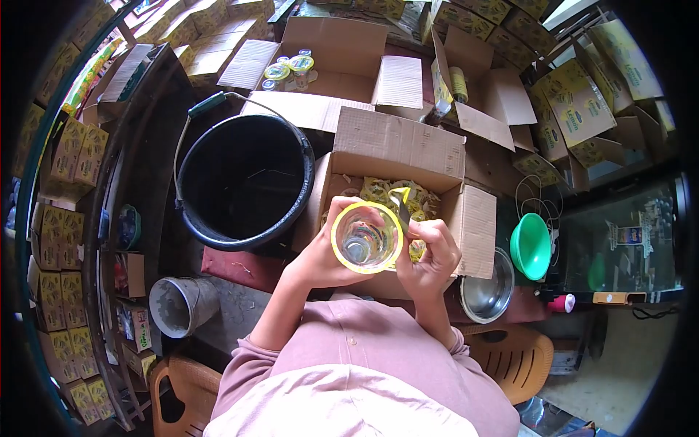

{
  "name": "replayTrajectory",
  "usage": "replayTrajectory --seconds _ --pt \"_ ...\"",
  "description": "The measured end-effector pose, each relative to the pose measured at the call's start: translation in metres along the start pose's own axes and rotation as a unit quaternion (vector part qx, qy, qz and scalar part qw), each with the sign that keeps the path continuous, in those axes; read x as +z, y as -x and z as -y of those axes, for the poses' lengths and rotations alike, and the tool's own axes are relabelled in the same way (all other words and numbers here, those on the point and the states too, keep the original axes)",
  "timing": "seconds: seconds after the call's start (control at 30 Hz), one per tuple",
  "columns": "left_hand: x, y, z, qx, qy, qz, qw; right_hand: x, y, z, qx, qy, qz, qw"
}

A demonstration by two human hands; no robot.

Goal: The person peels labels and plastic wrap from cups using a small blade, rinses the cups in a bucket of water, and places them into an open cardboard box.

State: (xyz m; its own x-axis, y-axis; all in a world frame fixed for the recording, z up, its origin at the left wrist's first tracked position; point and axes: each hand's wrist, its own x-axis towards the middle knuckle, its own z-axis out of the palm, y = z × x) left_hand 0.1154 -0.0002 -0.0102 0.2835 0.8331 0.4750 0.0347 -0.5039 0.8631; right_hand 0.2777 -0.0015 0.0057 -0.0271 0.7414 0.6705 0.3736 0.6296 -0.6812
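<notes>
My left hand is wrapped round a clear plastic cup, its open mouth and yellow rim facing me. At the cup's right side, my right hand is closed on a small dark blade, probably a knife; its handle is hidden in the fingers. A thin yellow strip curls at the blade's tip, close to the rim. Below both hands stands an open cardboard box, with many yellow and pale scraps inside it.
A black bucket stands left of the box. Behind is another open carton beside yellow-lidded cups. To the right are a metal bowl and a green bowl. A grey bucket sits lower left, near a chair.
</notes>
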Motion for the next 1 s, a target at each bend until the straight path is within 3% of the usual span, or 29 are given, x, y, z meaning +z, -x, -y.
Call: replayTrajectory --seconds 0.1,0.17,0.33,0.37,0.5,0.6,1.0 --pt "0.002 0.002 0.007 -0.038 0.099 0.033 0.994 0.001 0.0 -0.002 -0.002 0.003 -0.004 1.0" --pt "0.001 0.003 0.007 -0.029 0.088 0.026 0.995 0.0 0.001 -0.002 0.003 -0.006 -0.002 1.0" --pt "0.006 0.002 0.021 0.048 0.082 -0.014 0.995 0.004 0.001 0.001 0.009 0.013 -0.035 0.999" --pt "0.009 0.004 0.028 0.054 0.141 -0.021 0.988 0.004 0.002 0.002 0.016 0.015 -0.046 0.999" --pt "0.008 0.003 0.02 -0.042 0.215 -0.019 0.976 0.001 0.006 0.004 0.017 0.03 -0.027 0.999" --pt "0.01 0.004 0.02 -0.047 0.236 -0.018 0.97 0.004 0.006 0.005 0.012 0.042 -0.047 0.998" --pt "0.012 0.005 0.014 -0.065 0.189 -0.028 0.98 0.009 0.002 0.003 -0.025 0.089 -0.057 0.994"
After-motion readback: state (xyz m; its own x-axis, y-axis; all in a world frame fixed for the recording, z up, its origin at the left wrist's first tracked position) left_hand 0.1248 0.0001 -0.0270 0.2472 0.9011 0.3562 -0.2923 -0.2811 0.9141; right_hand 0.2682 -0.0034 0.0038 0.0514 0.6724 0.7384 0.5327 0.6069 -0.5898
